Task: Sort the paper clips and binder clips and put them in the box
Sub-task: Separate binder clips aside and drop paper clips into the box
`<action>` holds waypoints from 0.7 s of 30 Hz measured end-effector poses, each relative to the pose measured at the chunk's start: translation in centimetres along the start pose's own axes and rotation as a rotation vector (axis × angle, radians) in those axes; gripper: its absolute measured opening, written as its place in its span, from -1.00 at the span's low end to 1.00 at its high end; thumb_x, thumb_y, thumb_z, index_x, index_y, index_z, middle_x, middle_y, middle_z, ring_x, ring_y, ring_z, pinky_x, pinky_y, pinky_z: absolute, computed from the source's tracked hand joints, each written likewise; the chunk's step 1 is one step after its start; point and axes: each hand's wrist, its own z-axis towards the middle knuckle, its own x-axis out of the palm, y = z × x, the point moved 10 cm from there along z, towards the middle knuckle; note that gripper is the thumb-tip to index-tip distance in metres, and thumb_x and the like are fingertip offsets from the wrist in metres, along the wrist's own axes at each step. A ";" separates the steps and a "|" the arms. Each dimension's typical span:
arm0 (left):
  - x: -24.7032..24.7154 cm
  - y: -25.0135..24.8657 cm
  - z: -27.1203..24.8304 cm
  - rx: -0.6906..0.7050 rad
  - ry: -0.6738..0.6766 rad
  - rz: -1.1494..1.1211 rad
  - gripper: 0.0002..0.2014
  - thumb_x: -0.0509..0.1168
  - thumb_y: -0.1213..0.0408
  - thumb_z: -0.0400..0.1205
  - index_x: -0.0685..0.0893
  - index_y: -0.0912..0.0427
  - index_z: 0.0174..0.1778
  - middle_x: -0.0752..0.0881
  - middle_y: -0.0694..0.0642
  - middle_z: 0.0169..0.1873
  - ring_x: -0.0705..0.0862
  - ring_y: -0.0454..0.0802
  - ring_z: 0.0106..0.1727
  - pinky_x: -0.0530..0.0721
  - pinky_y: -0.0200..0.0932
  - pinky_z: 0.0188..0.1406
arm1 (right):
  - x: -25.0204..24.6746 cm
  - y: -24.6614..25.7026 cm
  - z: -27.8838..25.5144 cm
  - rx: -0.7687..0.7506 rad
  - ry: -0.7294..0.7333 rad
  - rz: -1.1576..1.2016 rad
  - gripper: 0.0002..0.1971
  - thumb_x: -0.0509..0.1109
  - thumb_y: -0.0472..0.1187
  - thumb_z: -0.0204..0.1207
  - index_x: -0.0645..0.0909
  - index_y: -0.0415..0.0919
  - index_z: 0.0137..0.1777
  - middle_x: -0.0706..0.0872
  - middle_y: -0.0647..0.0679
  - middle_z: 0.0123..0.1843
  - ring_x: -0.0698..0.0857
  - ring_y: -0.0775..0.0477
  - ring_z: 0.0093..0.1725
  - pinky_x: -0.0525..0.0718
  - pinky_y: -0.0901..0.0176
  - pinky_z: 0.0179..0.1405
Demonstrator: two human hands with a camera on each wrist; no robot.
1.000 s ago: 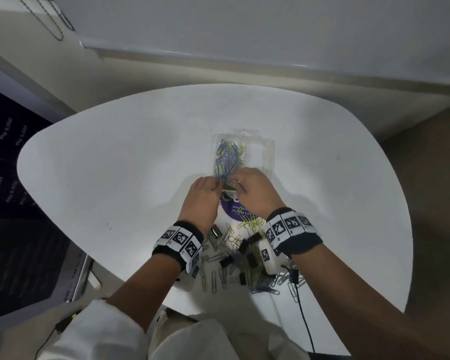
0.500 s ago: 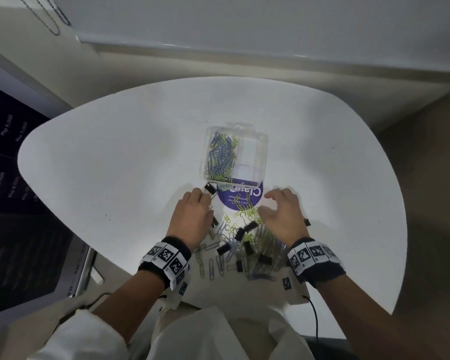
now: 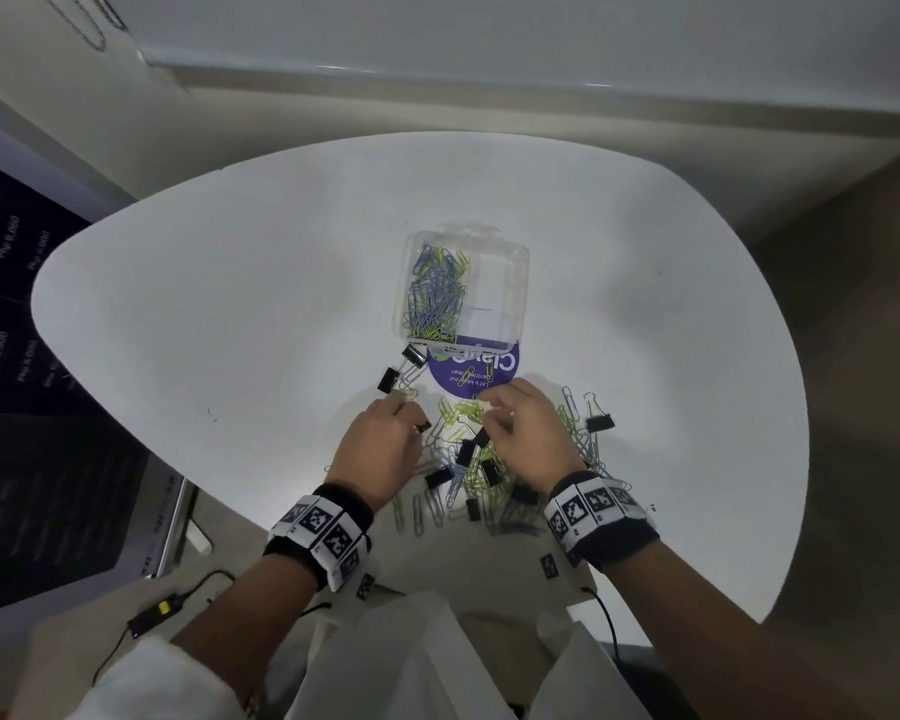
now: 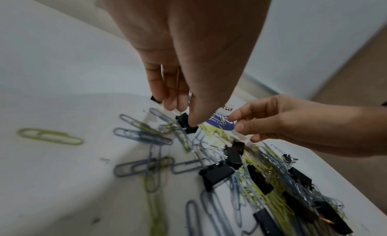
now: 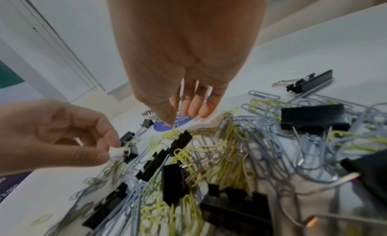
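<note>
White, rounded tabletop (image 3: pixel 230 314) under low light, and both hands are down over the loose pile of paper clips (image 3: pixel 468 475), grey-blue and yellow-green wire tangled with black binder clips (image 3: pixel 464 451) near the table's front edge. Left hand (image 3: pixel 378 452) sits at the pile's left side, fingers curled downward; in the left wrist view the thumb and fingertips (image 4: pixel 173 103) pinch a small black binder clip (image 4: pixel 186 125) right at the table surface. Right hand (image 3: pixel 528 439) hovers over the pile's far edge, fingers bent and loosely spread, tips near a yellow paper clip (image 5: pixel 175 127); whether it actually grips anything, I cannot tell. Beyond the hands stands the clear plastic box (image 3: pixel 520 283), its left compartment already heaped with paper clips. Its open lid with a purple label (image 3: pixel 471 376) lies flat between box and pile. Two binder clips (image 3: pixel 401 366) rest just left of that lid, another (image 3: pixel 598 420) sits alone to the right.
</note>
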 end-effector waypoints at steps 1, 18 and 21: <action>-0.2 0.4 -0.4 -0.006 0.010 0.011 -0.84 0.33 0.41 0.49 0.68 0.18 -0.04 0.63 0.12 -0.08 0.61 0.15 -0.14 0.64 0.00 -0.22 | 0.0 -0.4 0.1 0.018 -0.021 0.006 -0.69 0.43 -0.21 0.57 0.64 -0.11 0.31 0.54 0.09 0.16 0.63 0.06 0.16 0.70 0.13 0.25; 1.0 6.1 -3.5 -0.133 0.065 -0.102 -0.90 0.45 0.25 0.55 0.72 0.22 -0.15 0.47 0.02 -0.18 0.57 0.10 -0.15 0.44 -0.19 -0.17 | 2.6 2.0 2.6 0.001 0.040 -0.256 -0.87 0.42 -0.44 0.51 0.71 -0.21 -0.08 0.69 -0.11 -0.03 0.67 -0.12 -0.04 0.70 -0.02 0.01; 1.1 5.6 -3.3 -0.086 0.058 -0.111 -0.90 0.40 0.29 0.59 0.69 0.26 -0.10 0.54 0.09 -0.14 0.53 0.06 -0.14 0.43 -0.20 -0.14 | 2.5 1.5 2.8 0.010 0.061 -0.217 -0.80 0.41 -0.46 0.53 0.70 -0.21 0.06 0.69 -0.11 0.02 0.70 -0.08 -0.05 0.65 0.19 -0.03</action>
